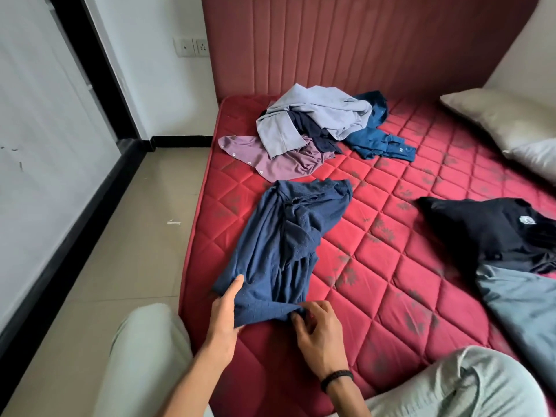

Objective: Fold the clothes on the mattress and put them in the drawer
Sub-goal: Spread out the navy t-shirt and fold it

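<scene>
Landmark = navy shirt [282,251], lying lengthwise on the red mattress [391,281] nr its left edge, partly folded, sleeves turned in, hem end toward the person.

L of shirt: tiled floor, white wall w/ black skirting. No drawer in view.

At shirt's near-left corner: left hand [224,311], thumb on top, fingers under the hem, clamped on the cloth. At shirt's near-right corner: right hand [316,329], fingertips pinching the hem; black band on wrist.

Beyond shirt, toward headboard: unfolded heap – pale grey top [316,115], mauve shirt [285,164], teal garment [376,136].

R of shirt, well apart: black shirt [487,230], grey-blue garment [523,308] just nearer. Pillow [505,121] far R.

Step, as judged: mid-fold on first-ish item; both hem corners held, ready to carry bottom up toward collar. Next move needs both hands lifting evenly, keeping the tucked sleeves from slipping out, then flatten. Most of pile not yet done.
</scene>
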Demonstrator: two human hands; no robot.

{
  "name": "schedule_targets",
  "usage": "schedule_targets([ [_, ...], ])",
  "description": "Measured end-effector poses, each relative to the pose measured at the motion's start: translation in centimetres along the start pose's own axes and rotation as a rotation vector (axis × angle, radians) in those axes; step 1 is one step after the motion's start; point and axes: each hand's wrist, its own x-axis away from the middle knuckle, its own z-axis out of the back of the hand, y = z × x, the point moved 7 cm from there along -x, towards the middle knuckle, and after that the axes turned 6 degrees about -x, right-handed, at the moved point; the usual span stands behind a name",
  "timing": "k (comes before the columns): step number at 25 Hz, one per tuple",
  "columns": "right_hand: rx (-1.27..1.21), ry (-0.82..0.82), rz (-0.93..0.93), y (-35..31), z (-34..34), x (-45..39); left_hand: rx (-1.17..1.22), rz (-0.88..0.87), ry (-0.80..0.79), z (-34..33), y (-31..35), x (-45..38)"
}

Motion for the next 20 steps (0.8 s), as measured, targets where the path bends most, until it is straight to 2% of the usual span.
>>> schedule_targets([
  [2, -0.057, -0.014, -0.057, 0.5, -0.1, -0.1, -0.017, -0.068, 0.139, 1.6, 0.0, -0.8],
  [3, -0.125, 0.004, -0.137, 1.2, 0.0, -0.1, -0.138, -0.176, 0.255, 2.6, 0.6, -0.9],
  [6, -0.434, -0.040, -0.351, 2.6, 0.5, 2.3, -0.813, -0.659, 0.471, 1.6, 4.3, 1.9],
  [7, -0.518, -0.071, -0.392, 2.9, 0.8, 3.6, -1.008, -0.842, 0.484, 0.1, 5.3, 3.5],
  [8, -0.587, -0.084, -0.444, 3.3, 1.5, 4.6, -1.138, -1.012, 0.430, -2.0, 5.7, 5.2],
  [9, -0.657, -0.073, -0.500, 3.6, 2.2, 5.3, -1.214, -1.163, 0.303, -4.4, 5.5, 6.9],
  [10, -0.742, -0.047, -0.568, 4.0, 2.8, 5.7, -1.263, -1.235, 0.133, -6.5, 4.5, 7.9],
  [12, -0.945, 0.024, -0.695, 4.3, 3.1, 5.9, -1.362, -1.162, -0.203, -9.3, 1.3, 9.0],
  [14, -1.056, 0.130, -0.781, 4.3, 3.3, 6.1, -1.451, -0.960, -0.451, -10.0, -2.5, 9.3],
  [16, -0.968, 0.200, -0.776, 4.3, 4.4, 5.2, -1.471, -0.768, -0.549, -9.9, -4.2, 9.4],
  [18, -0.873, 0.238, -0.759, 3.7, 5.3, 3.2, -1.338, -0.594, -0.620, -9.8, -4.0, 9.5],
  [19, -0.854, 0.242, -0.717, 2.9, 6.1, 1.3, -1.262, -0.601, -0.618, -10.2, -3.0, 9.8],
  [20, -0.845, 0.230, -0.648, 1.5, 7.1, -1.0, -1.204, -0.683, -0.567, -10.8, -1.2, 10.1],
])
